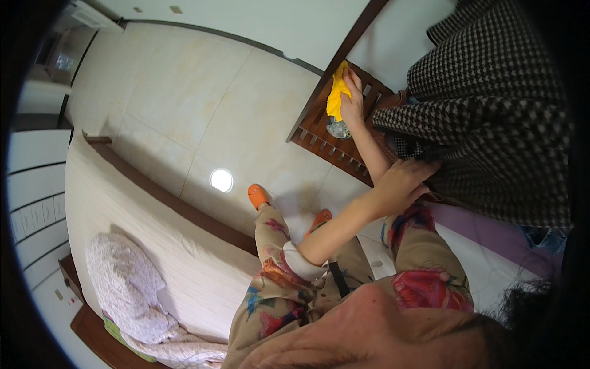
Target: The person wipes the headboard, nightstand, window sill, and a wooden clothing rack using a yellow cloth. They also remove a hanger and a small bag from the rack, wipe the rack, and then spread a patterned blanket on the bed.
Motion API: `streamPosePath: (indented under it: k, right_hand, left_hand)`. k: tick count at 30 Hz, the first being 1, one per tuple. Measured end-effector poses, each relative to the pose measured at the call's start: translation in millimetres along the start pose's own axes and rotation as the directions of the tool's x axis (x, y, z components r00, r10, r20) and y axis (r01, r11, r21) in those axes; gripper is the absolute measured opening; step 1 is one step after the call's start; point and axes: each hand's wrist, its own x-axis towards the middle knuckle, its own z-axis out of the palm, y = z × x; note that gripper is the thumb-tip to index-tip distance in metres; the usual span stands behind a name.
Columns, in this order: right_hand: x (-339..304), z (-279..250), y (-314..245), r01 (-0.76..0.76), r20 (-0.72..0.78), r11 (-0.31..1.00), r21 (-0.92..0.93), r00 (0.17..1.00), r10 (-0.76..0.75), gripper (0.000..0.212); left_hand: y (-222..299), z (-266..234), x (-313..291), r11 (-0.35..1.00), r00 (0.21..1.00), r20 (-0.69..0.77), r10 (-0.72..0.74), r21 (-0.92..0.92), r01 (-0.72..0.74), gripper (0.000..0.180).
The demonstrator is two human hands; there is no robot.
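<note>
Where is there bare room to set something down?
Free: the floor tiles between the bed's brown frame and the slatted rack, and the pale sheet between that frame and the bunched blanket. Crowded: the rack, where the right hand holds a yellow cloth beside a clear object, and the checked coat, touched by the left hand.

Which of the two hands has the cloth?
The right hand holds the yellow cloth, over the slatted wooden shelf; the left hand is at the checked garment instead.

Well left of the left hand stands a bed bearing a bunched blanket; tiled floor spreads between. Farther left, beyond the bed, stands a white cabinet.
</note>
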Motion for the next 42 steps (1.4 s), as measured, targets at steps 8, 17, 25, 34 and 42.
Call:
streamPosePath:
  k: [8,17,25,34,42]
  right_hand:
    - [48,-10,-19,0.555,0.128,0.709,-0.436,0.818,-0.561,0.052]
    - [172,-36,21,0.445,0.012,0.587,-0.677,0.803,-0.596,0.049]
    - [56,-28,65,0.328,-0.189,0.876,-0.354,0.892,-0.410,0.050]
    - [117,-1,244,-0.299,-0.334,0.746,-0.595,0.936,0.108,0.051]
    - [141,17,341,0.093,-0.081,0.663,-0.743,0.971,-0.226,0.055]
  left_hand:
    - [-35,-12,-9,0.974,0.977,-0.004,0.215,-0.078,-0.215,0.046]
    - [-161,-45,-74,0.993,0.901,-0.423,0.096,0.103,-0.057,0.046]
    - [-317,-29,-70,0.841,0.928,-0.373,-0.010,0.499,0.209,0.087]
    - [-384,17,-38,0.733,0.967,-0.245,-0.070,0.645,0.216,0.026]
    - [-400,19,-45,0.893,0.906,-0.418,0.072,0.432,0.128,0.029]
